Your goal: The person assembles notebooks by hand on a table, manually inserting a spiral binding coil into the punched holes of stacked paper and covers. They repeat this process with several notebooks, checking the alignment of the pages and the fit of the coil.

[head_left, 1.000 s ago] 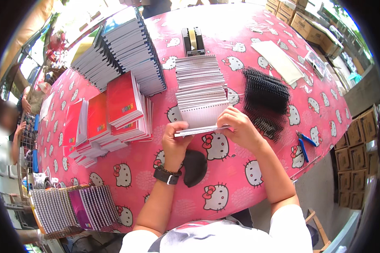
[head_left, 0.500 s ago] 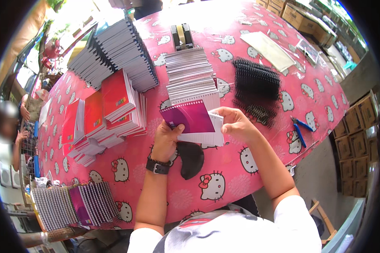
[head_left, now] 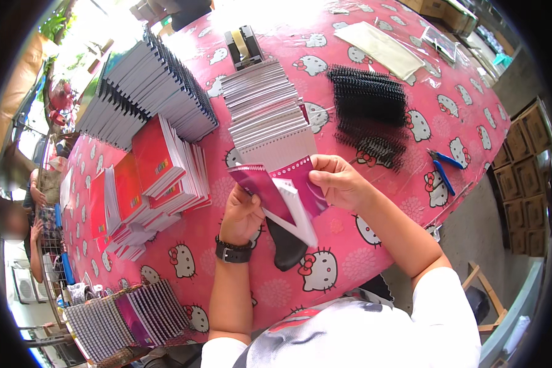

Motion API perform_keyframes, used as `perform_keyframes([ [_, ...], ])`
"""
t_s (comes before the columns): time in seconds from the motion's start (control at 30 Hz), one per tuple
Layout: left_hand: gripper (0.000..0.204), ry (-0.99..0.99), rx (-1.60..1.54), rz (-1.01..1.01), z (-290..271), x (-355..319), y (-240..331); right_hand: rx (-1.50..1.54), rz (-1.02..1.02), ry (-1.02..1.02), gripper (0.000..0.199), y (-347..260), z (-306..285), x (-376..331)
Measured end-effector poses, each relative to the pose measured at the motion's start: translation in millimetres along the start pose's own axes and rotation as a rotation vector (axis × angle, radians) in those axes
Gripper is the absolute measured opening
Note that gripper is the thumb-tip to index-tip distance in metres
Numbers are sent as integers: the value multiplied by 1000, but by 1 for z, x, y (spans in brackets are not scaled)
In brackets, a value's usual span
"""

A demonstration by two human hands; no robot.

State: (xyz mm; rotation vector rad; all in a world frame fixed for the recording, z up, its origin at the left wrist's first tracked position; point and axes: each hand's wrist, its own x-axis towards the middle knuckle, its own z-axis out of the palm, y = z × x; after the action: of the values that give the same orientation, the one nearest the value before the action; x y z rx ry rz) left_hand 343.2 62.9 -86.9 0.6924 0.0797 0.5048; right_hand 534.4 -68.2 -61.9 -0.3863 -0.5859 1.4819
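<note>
Between finger and thumb, my left hand (head_left: 240, 214) grips a small unbound notebook (head_left: 267, 193) with a purple cover and white pages, punched along its top edge. The notebook is tilted, its pages fanned toward me. My right hand (head_left: 340, 182) pinches a purple punched cover sheet (head_left: 300, 178) by its upper right corner. This sheet sits just right of and behind the pages. Beyond both hands lies a long row of punched white page blocks (head_left: 267, 110). Under the notebook, a black curved object (head_left: 288, 248) rests on the table, partly hidden.
Black wire binding combs (head_left: 368, 101) and blue-handled pliers (head_left: 444, 172) lie to the right. Red-covered notebooks (head_left: 156, 153) and tall stacks of bound books (head_left: 165, 80) stand left; spiral notebooks (head_left: 98, 331) sit near left. A tape dispenser (head_left: 244, 49) is at the back. Another person's hands (head_left: 37, 211) show far left.
The purple-covered notebook has tilted and its pages have swung toward me. My right hand has gone from the page edge to a purple cover sheet behind it. The view has shifted slightly.
</note>
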Motion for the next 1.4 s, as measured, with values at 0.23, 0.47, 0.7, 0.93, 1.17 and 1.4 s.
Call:
perform_keyframes([
  [0.23, 20, 496, 863, 167, 11, -12, 28, -1182, -531, 602, 9, -8, -14, 8],
  [0.47, 24, 516, 807, 441, 31, -87, 56, -1812, -754, 701, 47, -1, -17, 19],
  [0.7, 25, 550, 377, 579, 20, -135, 37, -1707, -178, 120, 44, 62, 50, -25],
  [0.93, 26, 509, 836, 191, 23, -124, 2, -1823, -182, 289, 36, -11, 33, -50],
  [1.17, 21, 448, 934, 219, 29, -100, -21, -1039, -344, 304, 36, 59, 59, -32],
  [1.4, 35, 492, 797, 261, 42, -87, -15, -722, -292, 482, 20, 82, 52, -3],
])
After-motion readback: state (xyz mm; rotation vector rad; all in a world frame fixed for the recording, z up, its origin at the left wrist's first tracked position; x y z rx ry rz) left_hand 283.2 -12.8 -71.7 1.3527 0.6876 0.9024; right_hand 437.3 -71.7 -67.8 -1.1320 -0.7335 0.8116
